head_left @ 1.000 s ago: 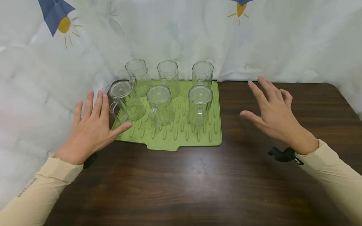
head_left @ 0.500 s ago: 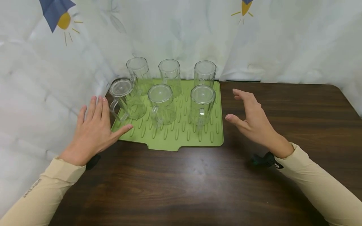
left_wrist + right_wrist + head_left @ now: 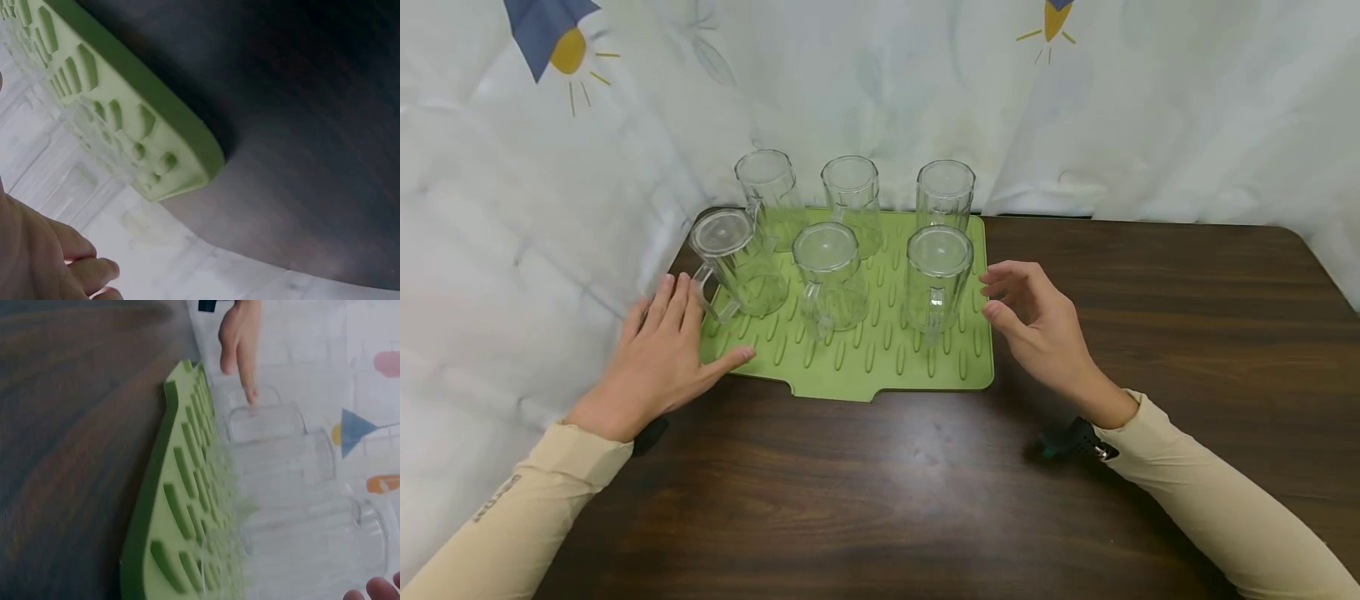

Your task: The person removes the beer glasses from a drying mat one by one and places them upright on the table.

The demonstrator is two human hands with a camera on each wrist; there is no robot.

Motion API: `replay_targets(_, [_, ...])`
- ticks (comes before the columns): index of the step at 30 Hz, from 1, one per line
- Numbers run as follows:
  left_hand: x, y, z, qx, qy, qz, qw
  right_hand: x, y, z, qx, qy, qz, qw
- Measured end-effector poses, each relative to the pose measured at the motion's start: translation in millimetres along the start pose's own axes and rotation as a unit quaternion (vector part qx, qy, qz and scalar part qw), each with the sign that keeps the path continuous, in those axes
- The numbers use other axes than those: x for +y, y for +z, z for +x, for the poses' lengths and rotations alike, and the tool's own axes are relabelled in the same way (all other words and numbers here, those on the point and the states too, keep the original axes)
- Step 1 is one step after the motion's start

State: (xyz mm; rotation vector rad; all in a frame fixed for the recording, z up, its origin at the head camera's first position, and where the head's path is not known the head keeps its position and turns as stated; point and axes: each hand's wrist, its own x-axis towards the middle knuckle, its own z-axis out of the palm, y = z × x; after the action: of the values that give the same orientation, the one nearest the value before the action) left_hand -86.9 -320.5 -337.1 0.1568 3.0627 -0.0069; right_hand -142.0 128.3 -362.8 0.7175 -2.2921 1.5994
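Several clear glass mugs stand upside down in two rows on a green ribbed drying mat [image 3: 842,383]. My left hand [image 3: 655,358] has its fingers stretched out beside the front left mug [image 3: 726,236], fingertips right at its handle, thumb over the mat's corner. The right hand [image 3: 1045,333] hangs at the mat's right edge with fingers loosely bent, a short way from the front right mug [image 3: 940,275]. Nothing is held in either hand. In the right wrist view, only right fingertips [image 3: 380,589] show, close to the nearest mug's base.
Under the mat is a dark wooden table [image 3: 880,500], which reaches far to the right. White printed fabric [image 3: 880,83] hangs behind the mugs and along the left side, close to the left hand.
My right hand has moved left, from over the table to the mat's right edge, its fingers bending. The left hand has shifted slightly right and nearer to me. The mugs stay put.
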Motion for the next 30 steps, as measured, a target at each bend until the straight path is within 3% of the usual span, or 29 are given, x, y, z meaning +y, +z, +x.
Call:
replay_targets(5, [-1.1, 5.0, 2.0, -0.005, 0.011, 0.009, 0.9999, -1.5, 8.3, -4.1, 0.004, 0.014, 0.063, 0.9979])
replay_targets(20, [-7.4, 21.6, 5.4, 0.007, 0.018, 0.017, 0.9997, 3.5, 23.4, -12.7, -0.040, 0.059, 0.144, 0.9870])
replay_targets(30, [-12.6, 29.0, 8.3, -0.025, 0.021, 0.012, 0.9994, 3.2, 28.0, -16.5, -0.068, 0.073, 0.134, 0.9860])
